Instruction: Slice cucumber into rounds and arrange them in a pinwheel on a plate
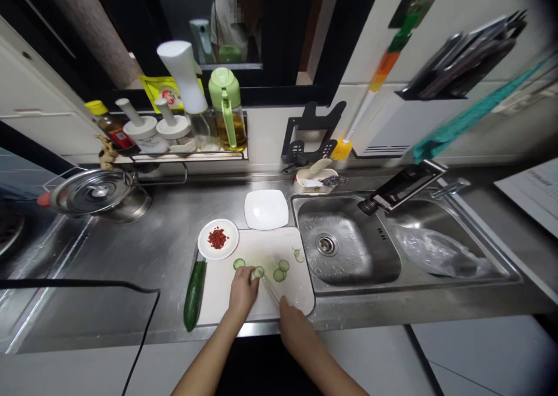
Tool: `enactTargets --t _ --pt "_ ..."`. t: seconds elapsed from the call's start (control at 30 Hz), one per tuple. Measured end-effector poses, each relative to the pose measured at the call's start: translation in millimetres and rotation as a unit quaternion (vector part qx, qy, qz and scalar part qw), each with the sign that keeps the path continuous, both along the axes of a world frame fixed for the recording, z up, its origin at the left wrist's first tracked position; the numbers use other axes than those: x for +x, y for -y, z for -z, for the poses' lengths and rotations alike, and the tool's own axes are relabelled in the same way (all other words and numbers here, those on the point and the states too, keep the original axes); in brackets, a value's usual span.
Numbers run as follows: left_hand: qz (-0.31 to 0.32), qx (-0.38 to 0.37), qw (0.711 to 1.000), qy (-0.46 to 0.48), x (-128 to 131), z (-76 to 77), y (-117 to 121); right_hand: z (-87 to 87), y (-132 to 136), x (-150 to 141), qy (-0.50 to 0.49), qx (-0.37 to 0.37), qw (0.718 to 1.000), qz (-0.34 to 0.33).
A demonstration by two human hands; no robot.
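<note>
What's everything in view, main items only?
Cutting board: 1, white, centre
Cucumber slices: several, green, at board
Cucumber: 1, dark green, board's left
Knife: 1, colour blurred, over board
Round plate: 1, white, board's upper-left corner
Chopped bits: many, red, on round plate
Square plate: 1, white, behind board
Sink: 1, silver, right
Lidded pot: 1, silver, left
Shelf containers: 5, mixed colours, back left
Cable: 1, black, left
Left hand: 1, bare, at slices
Right hand: 1, bare, on knife

Only illegible print on the yellow pouch [167,95] and the red bottle label [120,138].
</note>
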State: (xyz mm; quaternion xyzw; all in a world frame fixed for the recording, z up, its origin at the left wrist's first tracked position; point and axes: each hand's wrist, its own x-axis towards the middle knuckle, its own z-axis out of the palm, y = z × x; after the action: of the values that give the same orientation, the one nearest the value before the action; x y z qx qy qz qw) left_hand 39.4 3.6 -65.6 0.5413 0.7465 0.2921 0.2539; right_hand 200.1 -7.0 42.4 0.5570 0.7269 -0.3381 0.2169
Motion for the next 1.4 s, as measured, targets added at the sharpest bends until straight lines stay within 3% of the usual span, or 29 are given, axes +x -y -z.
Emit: enactTargets --t 0.33,0.5,0.63,0.8,1.07,1.2,1.4 --pt "-0.018 -0.075 0.996 0.043 -0.7 -19.0 -13.1 10.3 15.4 26.4 0.044 -0.02 0.999 -0.013" --pt "-0.094 -0.079 0.99 0.068 -24.4 -27.5 -15.0 12.2 15.5 27.4 0.035 -0.02 0.999 -0.016" --pt "-0.135 -0.092 0.986 0.042 -48.2 -26.2 -15.3 13.2 16.1 28.2 0.028 -0.025 0.999 -0.008" --pt "-0.134 -0.093 0.986 0.018 -58.3 -17.7 -14.0 13.7 16.1 28.2 0.027 -0.02 0.999 -0.004" --pt "-0.081 -0.033 0.993 -0.084 -50.4 -14.5 -14.4 9.6 16.5 28.7 0.029 -0.014 0.999 -0.008" --pt "0.045 -0.028 0.998 -0.027 -16.1 -22.4 -34.9 8.8 16.6 28.2 0.025 -0.015 1.0 0.001" --pt "0.162 -0.135 0.977 -0.036 41.3 -29.1 -74.5 7.3 16.5 29.2 0.005 -0.012 1.0 0.013"
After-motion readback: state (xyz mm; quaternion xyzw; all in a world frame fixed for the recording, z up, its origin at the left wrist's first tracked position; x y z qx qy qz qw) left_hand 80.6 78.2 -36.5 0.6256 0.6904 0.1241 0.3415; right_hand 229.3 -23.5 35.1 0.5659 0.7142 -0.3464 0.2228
